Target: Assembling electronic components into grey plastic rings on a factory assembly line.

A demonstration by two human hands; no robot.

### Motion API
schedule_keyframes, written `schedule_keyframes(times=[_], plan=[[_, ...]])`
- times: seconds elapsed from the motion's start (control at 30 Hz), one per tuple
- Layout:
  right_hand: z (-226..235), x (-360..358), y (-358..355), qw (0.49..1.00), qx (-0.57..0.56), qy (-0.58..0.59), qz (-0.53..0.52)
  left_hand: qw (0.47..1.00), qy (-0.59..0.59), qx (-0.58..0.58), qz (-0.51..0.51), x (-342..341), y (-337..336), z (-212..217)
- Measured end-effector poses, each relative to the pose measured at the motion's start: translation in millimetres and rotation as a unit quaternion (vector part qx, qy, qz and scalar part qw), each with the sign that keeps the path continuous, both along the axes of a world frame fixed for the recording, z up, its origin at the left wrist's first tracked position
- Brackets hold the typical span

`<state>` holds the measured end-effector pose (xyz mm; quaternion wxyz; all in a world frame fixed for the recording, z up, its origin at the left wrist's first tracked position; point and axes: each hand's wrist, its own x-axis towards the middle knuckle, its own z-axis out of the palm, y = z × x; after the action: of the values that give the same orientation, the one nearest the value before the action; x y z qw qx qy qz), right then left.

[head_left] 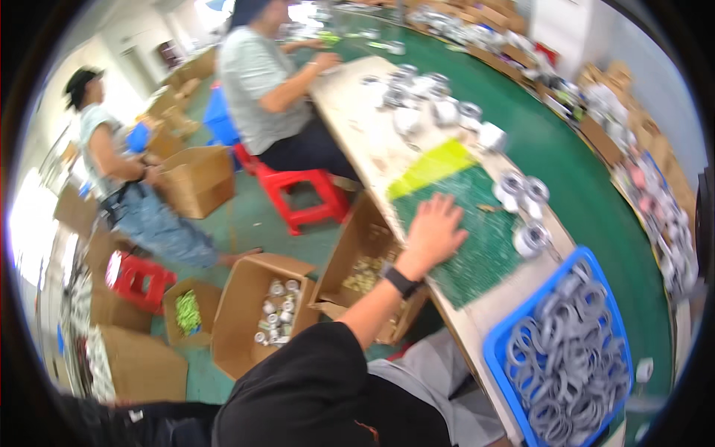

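Observation:
My left hand (pixel 434 232) lies palm down on a scuffed green mat (pixel 477 261), its fingers a little spread and nothing in its grip. A dark band circles that wrist. Beyond the fingertips, a bright yellow-green sheet (pixel 432 167) covers the mat's far end. Just right of the hand stand several white-and-grey round parts (pixel 531 238), too blurred to name closely. A blue tray (pixel 491 350) heaped with grey rings sits at the near right of the table. My right hand is out of view.
More white round parts (pixel 447 112) stand farther up the table (pixel 350 97). Left of it are open cartons (pixel 242 313) of small parts and a red stool (pixel 298 190). One person (pixel 261 89) sits at the far end; another person (pixel 112 149) handles a carton.

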<state>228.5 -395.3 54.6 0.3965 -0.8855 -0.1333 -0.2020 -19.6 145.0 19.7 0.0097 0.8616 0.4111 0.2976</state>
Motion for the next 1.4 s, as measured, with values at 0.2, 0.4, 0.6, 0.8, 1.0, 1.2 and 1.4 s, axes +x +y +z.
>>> schedule_keyframes(times=[0.2,0.4,0.6,0.8,1.0,1.2,1.4], plan=[[49,36,15,0.997,-0.070,-0.041,0.008,1.000,-0.011,-0.001,-0.004,-26,17,-12],[151,33,117,0.965,-0.116,-0.107,0.209,0.998,0.054,-0.031,0.001,-24,18,-12],[123,94,188,0.891,-0.285,-0.014,0.354,0.998,0.055,-0.031,-0.015,-15,10,-7],[83,123,227,0.828,-0.439,-0.010,0.348,0.997,0.059,-0.048,-0.015,-20,8,-3],[106,132,214,0.786,-0.449,0.065,0.419,0.996,0.070,-0.042,-0.019,-19,12,-5],[152,150,182,0.791,-0.334,0.200,0.473,0.995,0.089,-0.047,0.007,-25,15,-9],[146,278,136,0.896,-0.345,-0.049,0.276,0.993,0.099,-0.061,0.018,-14,17,-7]])
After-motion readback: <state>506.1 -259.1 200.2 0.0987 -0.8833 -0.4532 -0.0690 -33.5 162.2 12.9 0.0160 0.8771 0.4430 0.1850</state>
